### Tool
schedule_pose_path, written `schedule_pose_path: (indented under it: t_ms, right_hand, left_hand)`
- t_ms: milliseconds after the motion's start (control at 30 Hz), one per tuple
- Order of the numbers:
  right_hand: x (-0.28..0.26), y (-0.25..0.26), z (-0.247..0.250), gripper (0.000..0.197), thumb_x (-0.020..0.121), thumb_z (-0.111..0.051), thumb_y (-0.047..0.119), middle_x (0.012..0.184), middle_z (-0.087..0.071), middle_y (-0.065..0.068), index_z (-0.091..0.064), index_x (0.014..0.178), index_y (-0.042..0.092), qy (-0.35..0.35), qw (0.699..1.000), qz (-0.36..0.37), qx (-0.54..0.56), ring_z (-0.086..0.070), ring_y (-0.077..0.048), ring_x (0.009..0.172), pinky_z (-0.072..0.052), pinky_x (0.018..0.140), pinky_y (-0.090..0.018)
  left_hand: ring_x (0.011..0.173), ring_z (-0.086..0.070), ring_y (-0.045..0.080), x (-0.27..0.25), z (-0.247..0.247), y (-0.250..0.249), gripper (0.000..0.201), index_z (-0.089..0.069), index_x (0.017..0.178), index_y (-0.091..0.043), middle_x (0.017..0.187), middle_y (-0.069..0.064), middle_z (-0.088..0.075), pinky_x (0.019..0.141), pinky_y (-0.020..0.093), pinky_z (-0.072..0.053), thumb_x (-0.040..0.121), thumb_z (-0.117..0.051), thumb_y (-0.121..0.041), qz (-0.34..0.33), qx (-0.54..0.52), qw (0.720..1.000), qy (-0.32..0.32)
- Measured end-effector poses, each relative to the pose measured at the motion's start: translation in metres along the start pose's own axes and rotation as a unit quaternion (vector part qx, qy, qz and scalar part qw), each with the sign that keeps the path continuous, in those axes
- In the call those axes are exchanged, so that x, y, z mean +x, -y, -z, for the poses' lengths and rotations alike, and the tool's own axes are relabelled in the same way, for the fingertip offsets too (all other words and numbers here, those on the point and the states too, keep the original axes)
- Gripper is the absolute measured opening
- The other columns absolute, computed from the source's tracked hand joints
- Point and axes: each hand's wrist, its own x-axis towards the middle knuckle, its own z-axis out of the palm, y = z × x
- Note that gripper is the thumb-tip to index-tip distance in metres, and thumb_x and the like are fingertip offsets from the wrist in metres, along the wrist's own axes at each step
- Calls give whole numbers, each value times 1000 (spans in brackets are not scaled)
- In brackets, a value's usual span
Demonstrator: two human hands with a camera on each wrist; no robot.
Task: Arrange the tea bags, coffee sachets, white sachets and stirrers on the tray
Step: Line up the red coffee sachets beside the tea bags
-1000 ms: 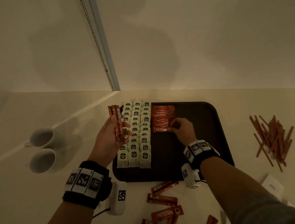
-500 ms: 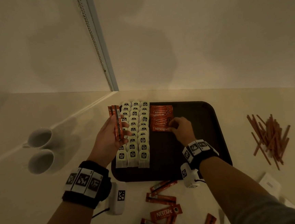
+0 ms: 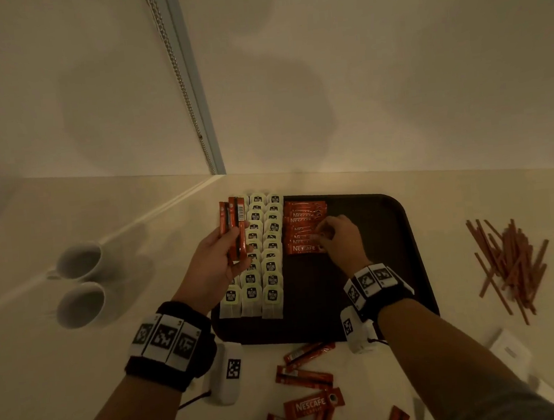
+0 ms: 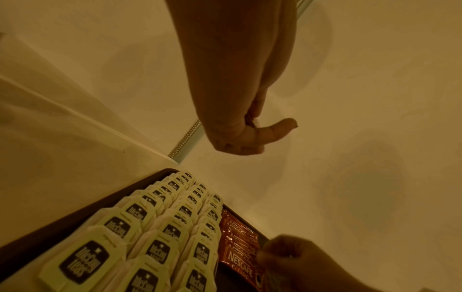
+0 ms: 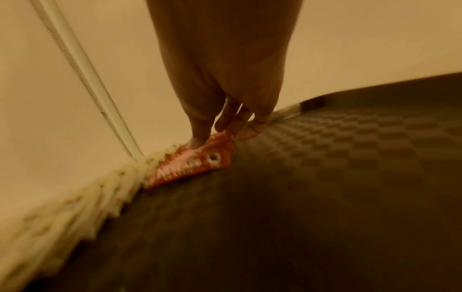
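A dark tray (image 3: 396, 283) holds three rows of tea bags (image 3: 267, 254) on its left side. Beside them lies a row of overlapping red coffee sachets (image 3: 300, 228). My right hand (image 3: 323, 236) pinches the right end of the sachets near the front of that row; in the right wrist view the thumb lies on top of the coffee sachets (image 5: 190, 166). My left hand (image 3: 232, 254) grips a bundle of coffee sachets (image 3: 233, 223) upright, above the left tea bag row. More loose sachets (image 3: 312, 404) lie on the table in front of the tray. Stirrers (image 3: 511, 256) are piled to the right.
Two white cups (image 3: 79, 260) stand on the table left of the tray. White sachets (image 3: 510, 351) lie at the near right. The wall runs close behind the tray. The tray's right half (image 3: 371, 235) is bare.
The left hand with its bundle has drifted slightly right over the tea bags. The right hand stays at the sachet row's right end.
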Motion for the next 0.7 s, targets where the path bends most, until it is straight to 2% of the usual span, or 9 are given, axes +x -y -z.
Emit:
schedule_pose_path:
  t_ms: [67,167,267,333,400,500,600,667,700]
  right_hand:
    - [-3,24,6,17,85,-65,30,97,-56,5,-62,95,16,8,998,41,55,-54,-7,87,-50,85,-27]
    - [-16,73,21,24,91,-57,31,100,-62,3,-59,109,15,140,974,101,145,-60,-9,90,-51,82,-24]
    - [-31,106,27,36,83,-69,20,99,-66,-5,-51,114,13,230,932,113,258,-67,-14,86,-55,73,-21]
    - [-37,115,21,36,80,-71,10,94,-66,-10,-50,110,9,202,928,123,287,-67,-15,79,-56,69,-23]
    - [-40,118,16,27,78,-71,5,86,-65,-8,-55,101,5,118,943,161,266,-62,-7,71,-53,64,-18]
    - [-40,117,16,17,72,-69,0,76,-58,4,-61,85,9,-13,953,267,146,-53,-6,67,-46,61,-21]
    - [-43,116,21,16,72,-69,5,84,-57,0,-62,84,12,-70,936,342,-30,-52,-15,79,-43,66,-20]
    - [-45,113,27,22,72,-75,13,96,-55,-1,-62,89,14,-63,941,331,-12,-51,-14,87,-39,73,-11]
    - [-47,113,33,29,70,-78,18,102,-52,0,-62,93,17,-40,952,300,42,-51,-10,90,-41,75,-9]
  left_hand:
    - [70,-59,11,2,-1,1,22,-63,114,-15,85,3,-64,48,18,-49,99,-47,-19,-10,27,1000,-6]
    - [68,-63,9,4,-5,0,18,-66,108,-16,83,-1,-69,48,18,-46,96,-53,-18,-35,49,998,-8]
    - [62,-63,7,4,-11,-1,13,-67,101,-17,77,-3,-70,48,18,-45,95,-56,-20,-64,61,996,-9]
    - [52,-53,5,4,-14,-1,15,-67,103,-18,74,0,-63,48,20,-42,95,-55,-23,-70,54,996,-4]
    - [45,-38,5,5,-14,-2,16,-65,105,-18,66,1,-46,47,22,-36,94,-57,-28,-65,45,997,-9]
    - [43,-27,6,2,-13,-7,18,-59,96,-17,62,-3,-30,40,19,-29,89,-63,-32,-53,-4,999,-5]
    - [45,-41,4,0,-13,-10,24,-59,97,-10,69,-2,-48,43,17,-41,83,-65,-28,-48,-65,997,9]
    - [58,-59,5,-2,-11,-10,11,-63,93,-10,75,-1,-64,51,16,-48,89,-60,-21,-50,-81,995,18]
    - [64,-64,6,-3,-10,-9,9,-64,92,-12,78,-1,-68,53,16,-50,91,-58,-18,-51,-89,994,24]
